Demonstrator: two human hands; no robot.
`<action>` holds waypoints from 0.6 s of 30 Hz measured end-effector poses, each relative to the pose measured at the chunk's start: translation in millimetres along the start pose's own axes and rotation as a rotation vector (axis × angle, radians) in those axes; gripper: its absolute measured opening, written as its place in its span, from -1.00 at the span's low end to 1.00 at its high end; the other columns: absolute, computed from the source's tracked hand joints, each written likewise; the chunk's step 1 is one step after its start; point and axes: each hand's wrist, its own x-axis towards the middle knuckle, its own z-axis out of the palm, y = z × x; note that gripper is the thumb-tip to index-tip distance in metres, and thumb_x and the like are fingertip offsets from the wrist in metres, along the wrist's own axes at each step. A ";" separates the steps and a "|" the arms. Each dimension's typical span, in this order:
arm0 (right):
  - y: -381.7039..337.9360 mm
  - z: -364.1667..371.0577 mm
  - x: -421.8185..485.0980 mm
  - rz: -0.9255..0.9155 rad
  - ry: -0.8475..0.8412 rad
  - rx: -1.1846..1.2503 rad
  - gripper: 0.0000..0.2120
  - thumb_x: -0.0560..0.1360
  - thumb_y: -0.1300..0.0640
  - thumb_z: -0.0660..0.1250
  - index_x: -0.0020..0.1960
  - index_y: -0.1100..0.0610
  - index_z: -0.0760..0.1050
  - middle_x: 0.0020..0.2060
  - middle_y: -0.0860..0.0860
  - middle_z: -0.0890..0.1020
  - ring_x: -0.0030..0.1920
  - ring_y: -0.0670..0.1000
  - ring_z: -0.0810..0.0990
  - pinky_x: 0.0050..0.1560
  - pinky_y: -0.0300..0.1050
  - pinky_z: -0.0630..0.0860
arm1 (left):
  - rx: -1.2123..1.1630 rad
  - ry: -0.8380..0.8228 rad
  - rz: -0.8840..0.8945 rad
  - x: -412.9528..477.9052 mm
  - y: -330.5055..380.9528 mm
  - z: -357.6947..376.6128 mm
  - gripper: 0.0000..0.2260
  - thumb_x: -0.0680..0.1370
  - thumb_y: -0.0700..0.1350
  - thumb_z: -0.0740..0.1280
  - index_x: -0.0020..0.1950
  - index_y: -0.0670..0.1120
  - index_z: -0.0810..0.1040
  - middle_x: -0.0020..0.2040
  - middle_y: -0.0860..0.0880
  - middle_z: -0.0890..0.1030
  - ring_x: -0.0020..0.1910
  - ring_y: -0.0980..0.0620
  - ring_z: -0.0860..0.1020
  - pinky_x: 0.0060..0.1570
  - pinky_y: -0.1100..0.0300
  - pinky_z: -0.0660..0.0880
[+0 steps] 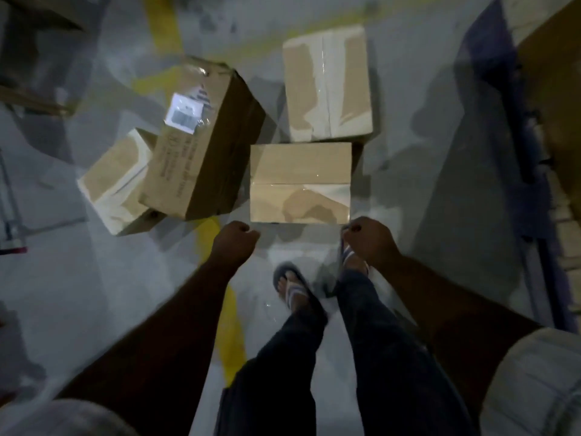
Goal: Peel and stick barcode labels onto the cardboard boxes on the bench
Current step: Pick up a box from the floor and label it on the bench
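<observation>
Several taped cardboard boxes lie on the grey floor in front of me. The nearest box is plain on top, and another plain box lies behind it. To the left a tilted box carries a white barcode label, leaning on a smaller box. My left hand hangs just short of the nearest box's near left corner with its fingers curled in. By that box's near right corner my right hand is curled too. Nothing shows in either hand, though the frame is dark and blurred.
My feet in sandals stand on the floor just behind the hands. A yellow floor line runs under the boxes. A blue rack frame with cardboard stands along the right edge. More cardboard lies at the top left.
</observation>
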 end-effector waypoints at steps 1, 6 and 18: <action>6.4 7.5 21.8 0.009 -0.001 -0.007 -0.74 0.52 0.11 0.34 0.14 0.22 0.59 0.10 0.16 0.64 0.17 0.18 0.57 0.12 -0.14 0.40 | -0.022 -0.002 -0.037 22.1 -5.1 10.5 -0.70 0.52 -0.03 0.37 -0.36 -0.07 0.41 -0.39 -0.09 0.39 -0.27 -0.10 0.47 -0.25 0.09 0.32; 43.7 43.7 116.4 0.041 0.027 -0.011 -0.60 0.51 0.16 0.40 0.31 0.22 0.48 0.22 0.20 0.58 0.21 0.19 0.54 -0.02 -0.25 0.33 | -0.107 -0.033 -0.132 124.6 -22.1 67.4 -0.46 0.51 -0.10 0.45 0.41 -0.27 0.38 0.36 -0.25 0.47 0.33 -0.23 0.46 0.22 0.00 0.43; 2.7 13.7 94.9 0.008 0.107 0.104 -0.66 0.45 0.14 0.47 0.21 0.09 0.55 0.08 -0.04 0.57 0.03 -0.07 0.54 -0.04 -0.29 0.42 | -0.267 -0.141 -0.033 107.8 -18.4 26.0 -0.78 0.41 -0.29 0.34 0.01 -0.08 0.49 -0.05 -0.14 0.50 -0.18 -0.03 0.43 -0.20 0.11 0.38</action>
